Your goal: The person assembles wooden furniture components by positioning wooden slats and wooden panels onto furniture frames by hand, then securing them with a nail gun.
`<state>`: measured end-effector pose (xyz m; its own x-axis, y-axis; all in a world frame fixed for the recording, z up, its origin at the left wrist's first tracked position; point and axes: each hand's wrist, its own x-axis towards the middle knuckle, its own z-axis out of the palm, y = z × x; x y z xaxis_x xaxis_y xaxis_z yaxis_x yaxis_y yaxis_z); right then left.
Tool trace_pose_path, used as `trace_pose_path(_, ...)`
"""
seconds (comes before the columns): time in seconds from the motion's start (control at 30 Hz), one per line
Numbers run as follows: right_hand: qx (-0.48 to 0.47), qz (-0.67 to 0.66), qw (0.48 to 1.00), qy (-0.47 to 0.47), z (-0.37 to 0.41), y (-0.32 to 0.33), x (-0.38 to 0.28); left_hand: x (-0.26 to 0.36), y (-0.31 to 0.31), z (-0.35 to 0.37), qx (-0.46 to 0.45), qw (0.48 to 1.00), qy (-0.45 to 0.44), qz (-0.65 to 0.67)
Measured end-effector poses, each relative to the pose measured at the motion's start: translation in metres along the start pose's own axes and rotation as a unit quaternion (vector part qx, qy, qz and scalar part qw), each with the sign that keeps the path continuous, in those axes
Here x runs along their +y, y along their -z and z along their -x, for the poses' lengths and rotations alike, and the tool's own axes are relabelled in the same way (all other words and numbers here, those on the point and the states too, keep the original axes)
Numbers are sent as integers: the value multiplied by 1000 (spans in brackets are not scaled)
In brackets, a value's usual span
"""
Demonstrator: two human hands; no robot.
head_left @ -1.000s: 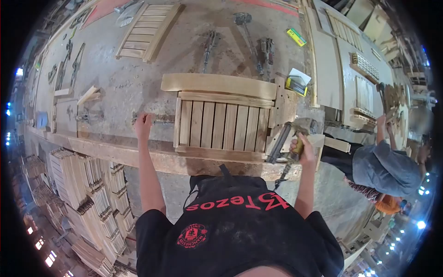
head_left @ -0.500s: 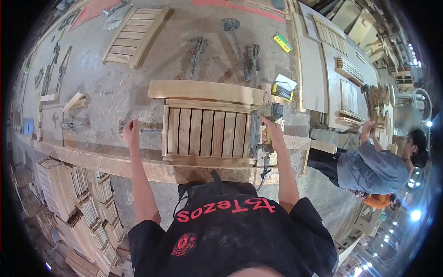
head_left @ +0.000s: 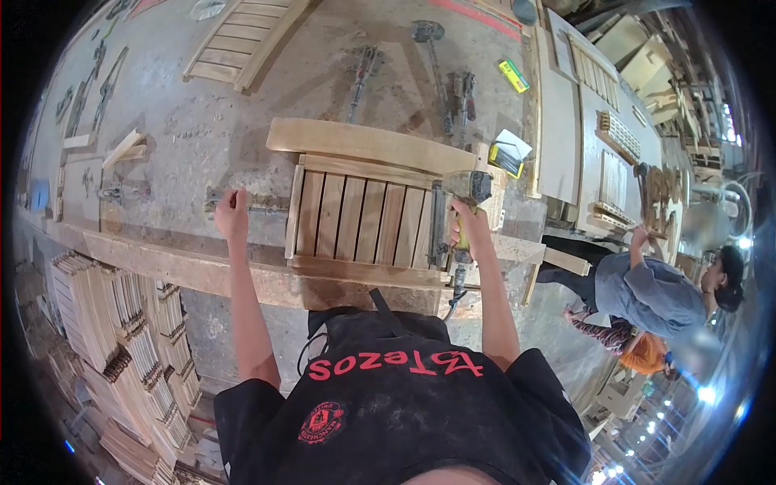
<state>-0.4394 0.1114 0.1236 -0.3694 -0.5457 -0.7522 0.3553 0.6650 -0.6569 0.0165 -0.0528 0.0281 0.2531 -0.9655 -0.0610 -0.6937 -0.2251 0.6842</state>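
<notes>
A slatted wooden panel point(head_left: 364, 217) lies in front of me, its slats set between rails. Along its far side rests a loose, wide wooden board point(head_left: 368, 151). My right hand point(head_left: 471, 229) is wrapped round the handle of an air nail gun point(head_left: 466, 187), whose long magazine is at the panel's right end. An air hose point(head_left: 454, 302) runs from its base. At the left, my left hand point(head_left: 232, 215) is closed at the outer end of a metal clamp point(head_left: 265, 202) that reaches toward the panel's left rail. The exact grip of its fingers is partly hidden.
Several metal clamps point(head_left: 361, 85) lie beyond the panel. Another slatted panel point(head_left: 246, 40) is at the far left. Yellow boxes point(head_left: 513, 76) lie at the right. Stacked slats point(head_left: 121, 339) stand below the bench edge. A co-worker point(head_left: 655, 287) works at the right.
My view has shifted and turned slightly, so the panel appears tilted. The nail gun has moved slightly left against the panel's right end. My left hand stays at the clamp.
</notes>
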Motion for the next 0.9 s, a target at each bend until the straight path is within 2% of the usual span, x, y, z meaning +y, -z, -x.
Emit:
trace_pose_path(0.13,-49,42,998,17,-15,-17,5,6,-1,0,12,1000,12,3)
trace_pose_path(0.27,-7,126,992,6,-14,-39,-1,-5,-7,-1,46,998,-5,31)
trace_pose_path(0.37,-46,110,992,44,-13,-63,-7,-1,-4,-1,26,1000,-2,7)
trace_pose_path(0.57,-142,134,980,42,-28,-112,-11,4,0,0,26,999,0,35)
trace_pose_path(0.8,-149,155,976,24,-35,-139,-10,11,1,1,36,998,27,47)
trace_pose_path(0.9,-163,148,975,27,-30,-158,-19,6,-2,0,54,997,2,54)
